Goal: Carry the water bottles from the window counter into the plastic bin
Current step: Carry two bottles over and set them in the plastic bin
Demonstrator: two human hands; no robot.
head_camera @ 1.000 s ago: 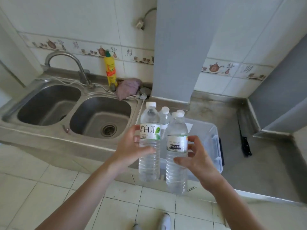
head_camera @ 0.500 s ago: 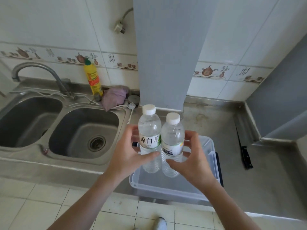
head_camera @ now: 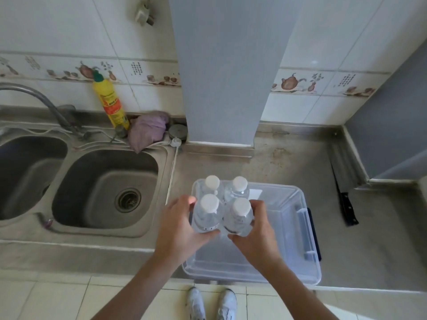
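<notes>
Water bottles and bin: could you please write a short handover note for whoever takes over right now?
Left hand grips one water bottle; right hand grips another. Both are upright over the clear plastic bin's far-left corner.
Done: two bottles already stand in that corner.
Left: set down and release the held pair. Any remaining bottles are out of view.

four bottles point(head_camera: 209, 213) upright in bin point(head_camera: 307, 229) left end; sink point(head_camera: 104, 188) left of bin.
</notes>
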